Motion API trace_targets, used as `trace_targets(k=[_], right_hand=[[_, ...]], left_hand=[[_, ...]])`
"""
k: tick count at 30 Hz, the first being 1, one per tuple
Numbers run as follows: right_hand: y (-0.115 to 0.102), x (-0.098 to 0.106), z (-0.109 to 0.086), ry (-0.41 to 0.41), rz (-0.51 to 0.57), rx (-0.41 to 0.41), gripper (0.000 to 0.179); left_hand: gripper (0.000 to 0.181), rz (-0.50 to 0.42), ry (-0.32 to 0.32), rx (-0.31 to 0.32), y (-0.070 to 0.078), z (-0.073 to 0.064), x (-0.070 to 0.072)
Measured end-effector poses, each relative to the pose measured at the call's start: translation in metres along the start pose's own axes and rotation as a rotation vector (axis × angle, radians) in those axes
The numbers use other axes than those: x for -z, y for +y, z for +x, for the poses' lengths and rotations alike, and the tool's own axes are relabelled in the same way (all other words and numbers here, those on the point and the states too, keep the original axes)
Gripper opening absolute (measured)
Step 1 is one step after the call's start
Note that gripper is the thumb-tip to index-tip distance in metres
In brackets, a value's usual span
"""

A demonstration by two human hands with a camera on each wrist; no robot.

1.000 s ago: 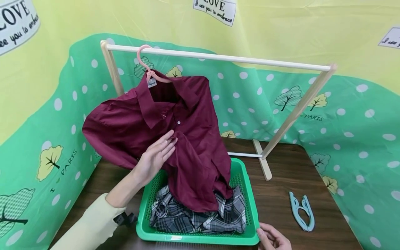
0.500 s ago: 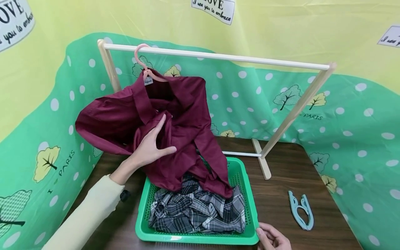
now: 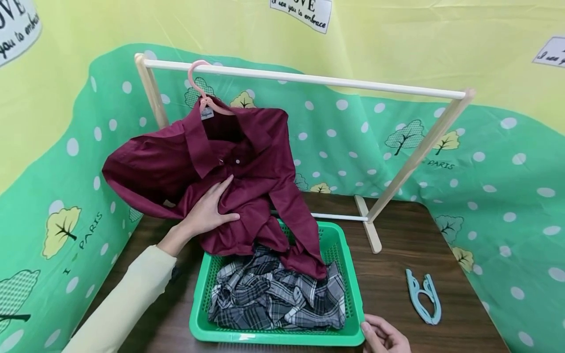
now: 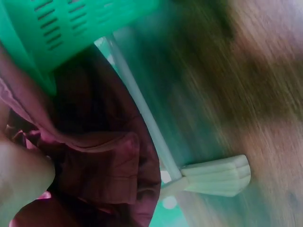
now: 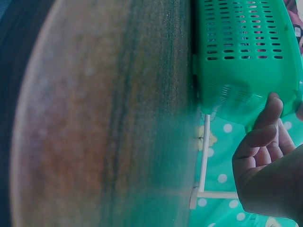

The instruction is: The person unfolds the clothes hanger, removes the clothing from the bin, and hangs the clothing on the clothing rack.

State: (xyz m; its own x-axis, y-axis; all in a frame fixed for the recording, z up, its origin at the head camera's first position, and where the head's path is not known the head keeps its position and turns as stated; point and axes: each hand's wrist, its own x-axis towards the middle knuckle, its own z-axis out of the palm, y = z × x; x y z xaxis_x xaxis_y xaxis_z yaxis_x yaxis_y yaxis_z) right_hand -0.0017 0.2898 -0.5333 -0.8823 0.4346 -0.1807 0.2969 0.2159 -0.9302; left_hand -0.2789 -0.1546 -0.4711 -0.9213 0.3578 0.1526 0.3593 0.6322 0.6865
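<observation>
A maroon button-up shirt hangs by a pink hanger from the rack's white rail, its left side flared outward. My left hand lies against the shirt's lower front, fingers extended and thumb spread to the right. In the left wrist view, maroon fabric fills the area beside the blurred hand. My right hand pinches the near right corner of the green basket. The right wrist view shows that hand with curled fingers at the basket's rim. A grey plaid garment lies crumpled inside the basket.
The clothes rack has a white top rail and slanted wooden legs. A folded light-blue hanger lies on the dark wooden table, right of the basket. A patterned green and yellow cloth encloses the back and sides.
My left hand first rises under the shirt front, bunching it up, then settles slightly lower as the bunched fabric drops. The shirt's hem now sits higher, uncovering more plaid cloth. The right hand stays put.
</observation>
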Motion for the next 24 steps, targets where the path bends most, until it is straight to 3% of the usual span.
trace_targets(k=[7, 11, 15, 21, 24], right_hand=[[-0.001, 0.0, -0.001, -0.01, 0.01, -0.004, 0.037], [-0.002, -0.002, -0.002, -0.007, 0.006, 0.014, 0.025], [-0.003, -0.004, -0.002, -0.007, 0.0, 0.021, 0.019], [-0.002, -0.003, -0.002, -0.01, 0.009, 0.022, 0.033], [-0.002, -0.003, -0.002, -0.008, 0.017, 0.023, 0.031]], left_hand=[[0.088, 0.075, 0.125, 0.06, -0.007, 0.008, 0.008], [0.078, 0.115, 0.172, 0.088, -0.011, 0.009, 0.007], [0.068, 0.102, 0.178, 0.101, -0.009, 0.003, 0.004], [0.061, 0.025, 0.131, 0.085, 0.006, -0.013, 0.006], [0.067, 0.041, 0.075, 0.119, 0.025, -0.025, 0.012]])
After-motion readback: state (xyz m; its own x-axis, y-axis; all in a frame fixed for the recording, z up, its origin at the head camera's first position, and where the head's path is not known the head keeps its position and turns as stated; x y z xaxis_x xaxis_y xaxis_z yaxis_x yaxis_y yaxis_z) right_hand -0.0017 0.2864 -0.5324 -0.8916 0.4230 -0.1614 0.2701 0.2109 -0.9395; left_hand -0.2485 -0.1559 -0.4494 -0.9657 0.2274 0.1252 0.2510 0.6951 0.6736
